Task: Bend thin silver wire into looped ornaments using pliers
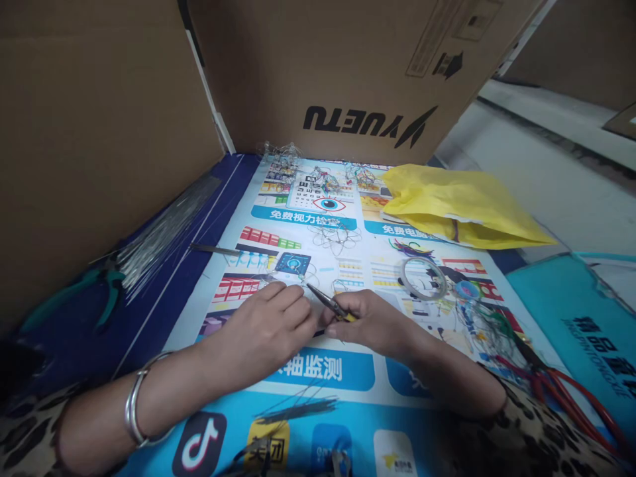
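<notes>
Near the middle of the printed mat (318,394), my left hand (278,321) is closed, its fingers curled down; whatever it grips is too small or hidden to name. My right hand (370,322) is wrapped round small pliers (334,306) with yellow on the handles, their thin tips pointing up and left beside my left knuckles. Fine wire lies just beyond my hands. Several coils of thin wire (335,237) rest farther back on the mat.
Cardboard walls (298,73) stand behind and left. Teal-handled pliers (112,285) and a wire bundle (163,228) lie left. Right are a tape roll (422,278), a yellow bag (457,205) and red-handled scissors (581,397). Dark wires (298,409) lie in front.
</notes>
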Available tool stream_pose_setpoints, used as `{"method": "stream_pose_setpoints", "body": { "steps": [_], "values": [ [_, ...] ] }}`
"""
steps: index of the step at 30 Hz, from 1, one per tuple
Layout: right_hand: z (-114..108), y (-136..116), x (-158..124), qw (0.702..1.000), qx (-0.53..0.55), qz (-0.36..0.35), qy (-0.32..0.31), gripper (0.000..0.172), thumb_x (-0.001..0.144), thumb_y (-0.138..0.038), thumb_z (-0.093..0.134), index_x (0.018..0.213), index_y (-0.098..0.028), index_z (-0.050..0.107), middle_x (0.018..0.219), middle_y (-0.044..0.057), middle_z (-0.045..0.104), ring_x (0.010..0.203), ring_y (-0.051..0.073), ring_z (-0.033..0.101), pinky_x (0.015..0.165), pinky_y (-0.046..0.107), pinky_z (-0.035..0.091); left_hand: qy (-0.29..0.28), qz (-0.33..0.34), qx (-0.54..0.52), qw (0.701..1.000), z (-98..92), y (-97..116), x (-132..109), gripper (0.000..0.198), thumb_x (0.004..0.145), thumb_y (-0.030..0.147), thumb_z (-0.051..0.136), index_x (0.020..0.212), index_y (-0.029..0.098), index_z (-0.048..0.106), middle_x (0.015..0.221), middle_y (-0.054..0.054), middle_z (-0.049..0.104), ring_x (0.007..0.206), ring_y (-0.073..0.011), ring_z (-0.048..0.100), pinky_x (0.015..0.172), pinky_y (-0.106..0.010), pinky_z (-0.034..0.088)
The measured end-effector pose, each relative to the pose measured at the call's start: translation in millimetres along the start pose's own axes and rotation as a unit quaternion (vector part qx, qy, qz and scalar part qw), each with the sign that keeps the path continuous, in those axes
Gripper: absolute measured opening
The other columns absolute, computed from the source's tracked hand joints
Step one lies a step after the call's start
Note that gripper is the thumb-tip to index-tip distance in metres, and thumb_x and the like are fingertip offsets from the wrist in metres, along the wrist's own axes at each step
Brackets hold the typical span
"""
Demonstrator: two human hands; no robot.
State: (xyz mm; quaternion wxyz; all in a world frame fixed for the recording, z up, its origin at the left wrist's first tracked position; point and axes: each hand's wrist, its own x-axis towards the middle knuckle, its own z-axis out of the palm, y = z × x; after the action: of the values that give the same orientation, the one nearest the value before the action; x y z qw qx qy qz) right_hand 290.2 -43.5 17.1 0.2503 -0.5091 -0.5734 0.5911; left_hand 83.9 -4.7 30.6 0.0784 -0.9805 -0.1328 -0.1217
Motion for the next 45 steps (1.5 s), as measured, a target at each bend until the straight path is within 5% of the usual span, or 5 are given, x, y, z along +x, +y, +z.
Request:
{"method": "stream_pose_setpoints", "body": {
  "steps": [10, 19, 28, 33, 45],
  "values": [
    [2.5, 1.0, -0.6, 1.000, 0.016, 0.010, 0.007, 0.009, 0.067, -0.023, 0.062, 0.071, -0.017, 0.059, 0.061, -0.005, 0.049, 0.058, 0.008, 0.042, 0.054, 0.022, 0.033, -0.018, -0.011, -0.005, 1.000, -0.9, 4.9, -1.2, 0.018, 0.088, 0.011, 0.043, 0.096, 0.015, 0.059, 0.075, -0.004, 0.055, 0.071, -0.0184, 0.048, 0.067, -0.034, 0.041],
    [9.4, -5.9, 0.9, 0.996, 0.067, 0.016, 0.057, 0.012, 0.068, -0.027, 0.065, 0.071, -0.017, 0.058, 0.056, -0.005, 0.051, 0.053, 0.008, 0.044, 0.052, 0.022, 0.034, -0.001, -0.164, -0.211, 0.964, 6.2, -0.7, -1.2, 0.024, 0.085, 0.008, 0.041, 0.088, 0.018, 0.064, 0.074, -0.003, 0.059, 0.070, -0.0151, 0.054, 0.061, -0.026, 0.043],
    [15.4, -11.7, 4.9, 0.982, 0.147, -0.010, 0.116, 0.022, 0.069, -0.035, 0.068, 0.076, -0.017, 0.057, 0.058, -0.002, 0.059, 0.056, 0.011, 0.053, 0.055, 0.025, 0.040, 0.050, -0.365, -0.548, 0.751, 9.3, -6.4, 9.0, 0.007, 0.076, 0.020, 0.059, 0.075, 0.014, 0.063, 0.069, 0.000, 0.062, 0.064, -0.0108, 0.054, 0.059, -0.022, 0.041],
    [17.1, -7.2, 7.2, 0.974, 0.192, -0.024, 0.115, 0.023, 0.070, -0.036, 0.069, 0.077, -0.018, 0.057, 0.060, -0.001, 0.061, 0.059, 0.012, 0.054, 0.058, 0.027, 0.040, 0.073, -0.372, -0.669, 0.639, 15.0, -3.5, 10.4, 0.014, 0.074, 0.026, 0.062, 0.073, 0.013, 0.058, 0.060, 0.003, 0.054, 0.056, -0.0079, 0.048, 0.053, -0.020, 0.038],
    [23.9, -9.9, 8.7, 0.958, 0.254, -0.073, 0.110, 0.019, 0.074, -0.033, 0.066, 0.079, -0.018, 0.056, 0.063, 0.000, 0.062, 0.066, 0.015, 0.060, 0.069, 0.032, 0.043, 0.119, -0.341, -0.751, 0.552, 20.9, 3.6, 9.2, 0.016, 0.082, 0.026, 0.059, 0.074, 0.014, 0.051, 0.063, 0.003, 0.056, 0.061, -0.0081, 0.052, 0.062, -0.023, 0.040]
  ]
}}
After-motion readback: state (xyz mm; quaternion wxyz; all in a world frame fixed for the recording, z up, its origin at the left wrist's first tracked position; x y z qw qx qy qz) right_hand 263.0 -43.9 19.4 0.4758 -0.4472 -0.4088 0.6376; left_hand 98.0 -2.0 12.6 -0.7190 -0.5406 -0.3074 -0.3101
